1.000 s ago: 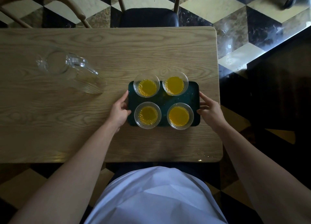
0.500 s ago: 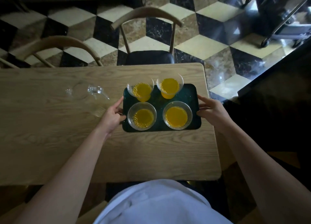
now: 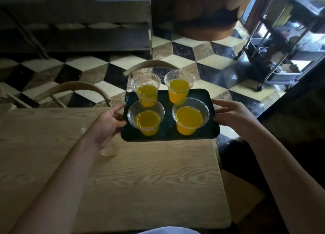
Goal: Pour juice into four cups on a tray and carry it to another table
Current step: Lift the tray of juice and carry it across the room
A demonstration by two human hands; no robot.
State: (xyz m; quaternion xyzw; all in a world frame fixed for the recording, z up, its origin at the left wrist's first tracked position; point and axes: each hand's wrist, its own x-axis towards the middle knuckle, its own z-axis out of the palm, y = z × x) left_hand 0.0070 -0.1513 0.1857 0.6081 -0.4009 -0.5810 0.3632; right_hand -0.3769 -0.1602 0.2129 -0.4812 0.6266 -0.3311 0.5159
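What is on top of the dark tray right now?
Four clear plastic cups of orange juice stand on the tray in two rows. The left hand and right hand grip its edges; fingers beneath are hidden.

A light wood-grain surface (image 3: 140, 181) fills the lower half. Two bentwood chairs (image 3: 73, 88) stand behind it at eleven and twelve o'clock on a cube-patterned tile floor (image 3: 207, 61). A metal trolley (image 3: 281, 45) stands at two o'clock.
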